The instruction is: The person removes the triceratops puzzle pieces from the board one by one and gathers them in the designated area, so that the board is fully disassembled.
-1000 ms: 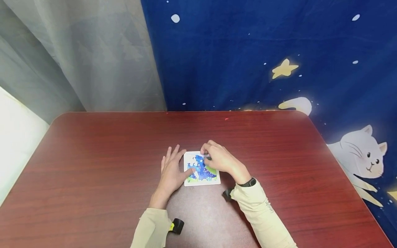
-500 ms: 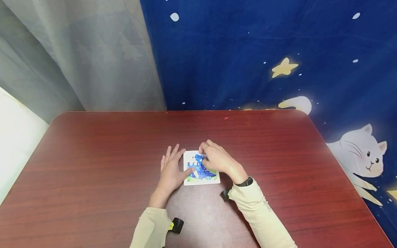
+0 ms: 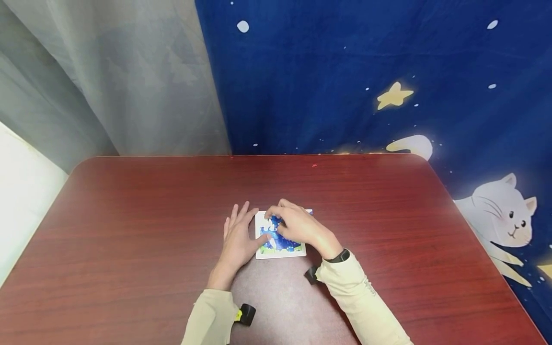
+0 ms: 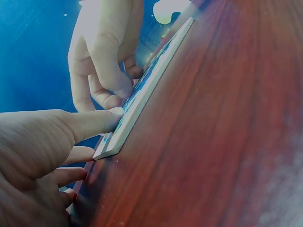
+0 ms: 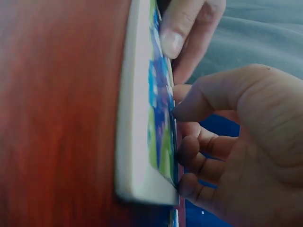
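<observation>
A small jigsaw puzzle [image 3: 285, 243] with a blue and green picture lies in its white-bordered tray [image 3: 281, 257] on the table. My left hand [image 3: 239, 243] is at the tray's left side, thumb pressing on the picture and fingers stretched out along the edge and upper left corner. Over the upper part of the puzzle, my right hand [image 3: 301, 226] has its fingers bent down, fingertips at the surface. In the right wrist view its thumb [image 5: 189, 108] meets the picture. Whether it pinches a piece I cannot tell. White gaps show at the picture's upper left.
A small white and blue item [image 3: 310, 211] shows past the tray's upper right corner, partly behind my right hand. A tiny red speck [image 3: 314, 165] lies near the far edge of the reddish-brown table [image 3: 151, 230]. Grey and blue curtains [image 3: 302, 72] hang behind it.
My right hand has shifted left across the upper part of the puzzle, uncovering the white and blue item at the upper right. My left hand has stayed in place.
</observation>
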A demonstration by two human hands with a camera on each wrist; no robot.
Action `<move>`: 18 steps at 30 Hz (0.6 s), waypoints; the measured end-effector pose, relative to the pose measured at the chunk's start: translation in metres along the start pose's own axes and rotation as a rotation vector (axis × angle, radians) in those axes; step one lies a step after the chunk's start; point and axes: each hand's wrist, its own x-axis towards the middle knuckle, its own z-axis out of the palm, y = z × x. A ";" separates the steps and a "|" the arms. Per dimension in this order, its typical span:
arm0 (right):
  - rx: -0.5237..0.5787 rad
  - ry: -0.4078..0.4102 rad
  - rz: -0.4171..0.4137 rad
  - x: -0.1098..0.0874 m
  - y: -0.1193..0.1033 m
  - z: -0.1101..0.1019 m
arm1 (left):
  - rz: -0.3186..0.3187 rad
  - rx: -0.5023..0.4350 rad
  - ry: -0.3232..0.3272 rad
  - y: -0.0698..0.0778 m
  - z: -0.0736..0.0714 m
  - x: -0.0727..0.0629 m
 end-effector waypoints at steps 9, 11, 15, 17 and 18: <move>0.031 0.008 -0.024 0.001 -0.001 0.001 | 0.000 -0.012 0.002 -0.001 0.001 0.000; 0.026 0.020 -0.034 0.001 -0.001 0.001 | 0.002 -0.013 0.002 -0.001 0.001 0.000; 0.035 0.053 -0.062 0.001 0.000 0.001 | 0.004 -0.009 0.005 -0.002 0.001 0.001; 0.040 0.059 -0.068 0.001 0.000 0.001 | 0.006 -0.008 0.005 -0.002 0.001 0.001; 0.042 0.058 -0.062 0.001 0.000 0.001 | 0.006 -0.009 0.005 -0.003 0.002 0.001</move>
